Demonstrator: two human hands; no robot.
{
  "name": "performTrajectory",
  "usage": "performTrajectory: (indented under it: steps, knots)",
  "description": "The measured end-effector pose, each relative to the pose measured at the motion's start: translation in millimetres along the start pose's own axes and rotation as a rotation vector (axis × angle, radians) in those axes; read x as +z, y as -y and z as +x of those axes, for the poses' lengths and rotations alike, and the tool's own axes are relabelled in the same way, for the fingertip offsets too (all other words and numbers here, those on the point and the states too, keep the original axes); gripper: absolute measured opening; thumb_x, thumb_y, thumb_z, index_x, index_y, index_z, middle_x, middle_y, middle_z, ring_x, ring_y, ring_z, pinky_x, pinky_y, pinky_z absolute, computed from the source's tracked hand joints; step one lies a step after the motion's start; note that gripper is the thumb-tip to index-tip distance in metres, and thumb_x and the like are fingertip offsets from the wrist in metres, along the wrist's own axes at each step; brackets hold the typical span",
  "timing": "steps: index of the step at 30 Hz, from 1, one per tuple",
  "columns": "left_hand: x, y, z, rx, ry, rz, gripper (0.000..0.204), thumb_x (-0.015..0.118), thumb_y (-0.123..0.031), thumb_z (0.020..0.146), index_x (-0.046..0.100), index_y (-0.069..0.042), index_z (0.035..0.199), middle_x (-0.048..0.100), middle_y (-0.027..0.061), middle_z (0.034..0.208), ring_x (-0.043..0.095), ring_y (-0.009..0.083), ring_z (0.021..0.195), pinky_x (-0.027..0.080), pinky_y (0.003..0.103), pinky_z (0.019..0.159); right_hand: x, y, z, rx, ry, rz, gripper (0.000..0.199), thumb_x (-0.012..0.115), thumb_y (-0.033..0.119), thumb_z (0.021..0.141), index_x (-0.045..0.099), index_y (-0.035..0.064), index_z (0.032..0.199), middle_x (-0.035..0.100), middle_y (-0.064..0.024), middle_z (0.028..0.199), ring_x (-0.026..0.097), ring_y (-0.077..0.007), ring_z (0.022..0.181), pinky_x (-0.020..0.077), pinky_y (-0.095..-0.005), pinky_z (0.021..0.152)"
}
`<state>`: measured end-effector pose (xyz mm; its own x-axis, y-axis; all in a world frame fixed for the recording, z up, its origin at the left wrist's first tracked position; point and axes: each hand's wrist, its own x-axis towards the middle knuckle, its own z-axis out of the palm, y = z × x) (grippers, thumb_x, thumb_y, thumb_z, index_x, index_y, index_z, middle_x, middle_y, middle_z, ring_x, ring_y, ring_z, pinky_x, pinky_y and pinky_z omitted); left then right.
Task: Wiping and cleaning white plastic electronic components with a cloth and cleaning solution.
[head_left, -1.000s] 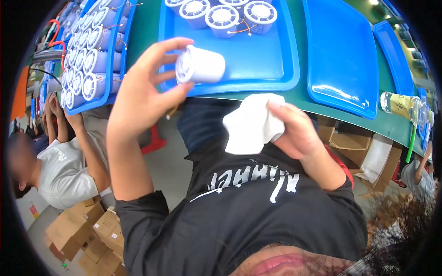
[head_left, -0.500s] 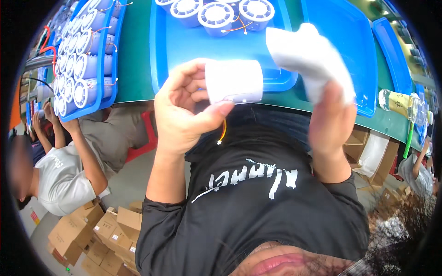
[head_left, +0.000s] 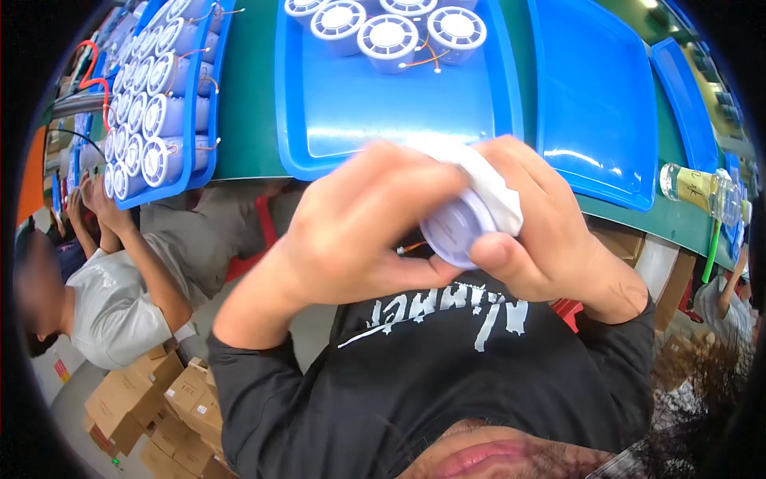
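Observation:
A white cylindrical unit [head_left: 456,231] is held between my two hands in front of my chest, its round flat end turned up toward me. My left hand [head_left: 351,219] grips it from the left, fingers over the far side and thumb beneath, slightly blurred. Around its right side my right hand [head_left: 542,211] presses a crumpled white cloth [head_left: 499,191], with the thumb on the rim. A short bit of thin wire with a small connector [head_left: 411,248] shows below the left fingers. Several similar white cylinders [head_left: 388,41] with slotted round tops and thin wires stand in a blue tray [head_left: 295,144].
At left, a blue rack [head_left: 194,164] holds stacked white cylinders. Another blue tray [head_left: 598,104] lies to the right on the green table [head_left: 243,120], near a clear bottle [head_left: 702,190] with a yellow label. A seated co-worker [head_left: 132,295] and cardboard boxes [head_left: 132,399] are at lower left.
My right hand has brought the cloth left and down onto the cylinder. The cylinder has tipped from lying sideways to showing its round end, and both hands now meet on it.

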<state>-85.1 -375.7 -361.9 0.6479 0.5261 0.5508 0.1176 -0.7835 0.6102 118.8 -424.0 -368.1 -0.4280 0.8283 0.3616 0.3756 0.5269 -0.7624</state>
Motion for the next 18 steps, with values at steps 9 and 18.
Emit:
performTrajectory:
  steps: [9,18]
  knots:
    - [-15.5,-26.1,13.5,0.124,0.362,-0.172,0.031,0.074,-0.007,0.071,0.066,0.000,0.100,0.060,0.0118,0.091,0.064,0.0231,0.074,0.053,0.029,0.061,-3.0,-13.4,-17.1,0.752,0.634,1.185,0.074,0.031,0.067,0.094,0.065,0.0011,0.102,0.066,-0.0076,0.090,0.061,-0.0166,0.088,0.0468,-0.0300,0.079]
    - [17.1,25.0,-25.4,-0.195,-0.319,-0.503,0.071,0.089,-0.008,0.055,0.053,0.007,0.115,0.061,0.0148,0.109,0.062,0.0208,0.098,0.053,0.030,0.084,-2.7,-22.3,-49.7,0.304,-0.041,1.470,0.044,0.052,0.033,0.093,0.057,-0.0097,0.100,0.063,-0.0164,0.083,0.060,-0.0204,0.065,0.0468,-0.0303,0.055]
